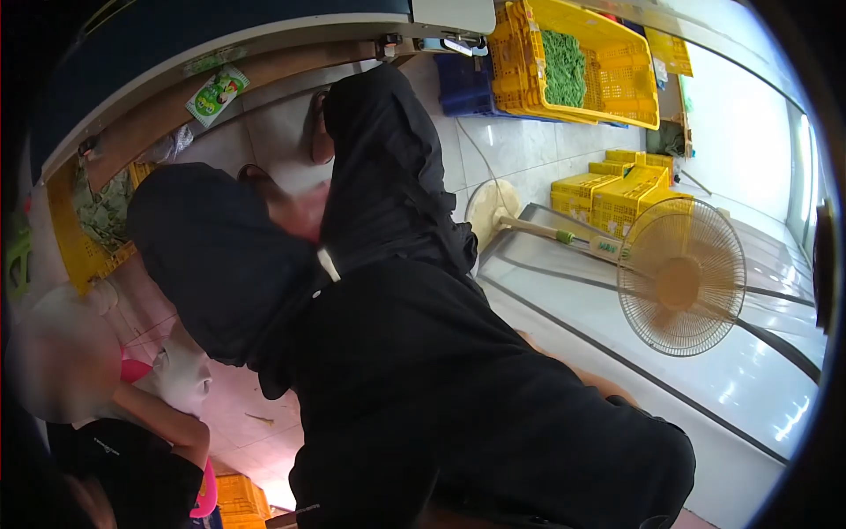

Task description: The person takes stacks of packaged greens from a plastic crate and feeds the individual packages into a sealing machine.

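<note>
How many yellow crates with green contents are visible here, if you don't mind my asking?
2 clearly: the upper crate, right of centre, and the left crate; others may be hidden.

From close above, the head camera looks steeply down the wearer's torso (388,335) towards the floor (520,145).

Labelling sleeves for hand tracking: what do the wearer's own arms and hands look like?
Neither hand shows clearly, so nothing on gloves or rings. Black shirt, loose and mostly plain, with tiny pale lettering low in the picture. What looks like the right arm is partly bare, beside a black sleeve. Can't tell whether the dark edge there is a cuff or band.
</note>
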Available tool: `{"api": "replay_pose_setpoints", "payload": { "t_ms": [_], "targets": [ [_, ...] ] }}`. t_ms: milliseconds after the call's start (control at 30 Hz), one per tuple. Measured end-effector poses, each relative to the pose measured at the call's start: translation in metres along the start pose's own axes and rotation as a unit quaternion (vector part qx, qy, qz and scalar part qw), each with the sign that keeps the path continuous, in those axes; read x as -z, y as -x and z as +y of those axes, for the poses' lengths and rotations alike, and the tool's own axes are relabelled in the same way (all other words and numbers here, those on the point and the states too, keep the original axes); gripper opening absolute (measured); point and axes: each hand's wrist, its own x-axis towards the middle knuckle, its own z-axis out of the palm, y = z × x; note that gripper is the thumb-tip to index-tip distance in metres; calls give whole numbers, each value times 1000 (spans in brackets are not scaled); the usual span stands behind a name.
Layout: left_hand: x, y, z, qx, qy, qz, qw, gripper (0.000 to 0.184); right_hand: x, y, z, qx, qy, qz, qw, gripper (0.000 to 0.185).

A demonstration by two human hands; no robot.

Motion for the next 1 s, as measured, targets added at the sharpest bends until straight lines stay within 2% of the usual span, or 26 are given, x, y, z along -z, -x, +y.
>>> {"api": "replay_pose_setpoints", "payload": {
  "t_ms": [167,267,300,333,367,400,467,500,533,567,600,633,667,700,733,767,833,867,900,967,1000],
  "targets": [
    [44,23,18,-3,31,-12,999,10,-3,-10,-29,11,-51,-97,994,25],
    [80,41,43,-24,71,-26,997,10,-2,2,-62,-32,-95,-164,981,38],
    [94,45,55,-44,86,-34,995,10,2,4,-75,-15,-88,-196,976,41],
    [110,48,68,-66,100,-48,992,10,13,-4,-78,68,-75,-243,965,48],
    [120,49,83,-93,122,-62,986,10,-19,7,-114,172,-90,-247,949,54],
    [127,50,96,-122,143,-77,979,10,-29,7,-134,162,-119,-228,953,58],
    [136,42,133,-181,189,-102,960,11,-46,-5,-165,213,-33,-212,953,57],
    [135,36,154,-205,213,-111,949,11,-55,-3,-182,201,-100,-214,951,55],
    [128,28,179,-152,216,-86,961,11,-55,5,-198,303,-38,-204,930,53],
    [122,18,202,-68,228,-54,970,14,-64,14,-216,286,-107,-188,933,51],
    [122,14,214,15,237,-23,971,18,-72,22,-232,270,-39,-191,943,48],
    [121,8,217,72,289,-36,954,18,-76,8,-224,308,77,-149,936,41],
    [119,0,221,125,345,-42,929,18,-104,12,-234,202,132,-158,958,33],
    [115,-9,231,155,411,-4,898,20,-132,12,-242,195,242,-180,933,27],
    [112,-13,238,190,475,33,859,22,-156,6,-249,295,422,-190,836,26],
    [109,-17,223,92,438,13,894,25,-167,-15,-243,317,477,-193,797,29],
    [110,-20,232,143,365,1,920,27,-199,-44,-222,280,374,-223,856,29],
    [108,-15,229,162,473,29,865,27,-207,-49,-220,313,443,-191,818,34],
    [108,-8,233,170,476,29,863,27,-205,-45,-220,306,447,-195,817,34],
    [112,-6,248,198,476,78,853,29,-203,-43,-234,217,331,-248,884,39],
    [98,-5,232,159,483,95,856,33,-200,-47,-235,212,337,-252,882,41]
  ]
}}
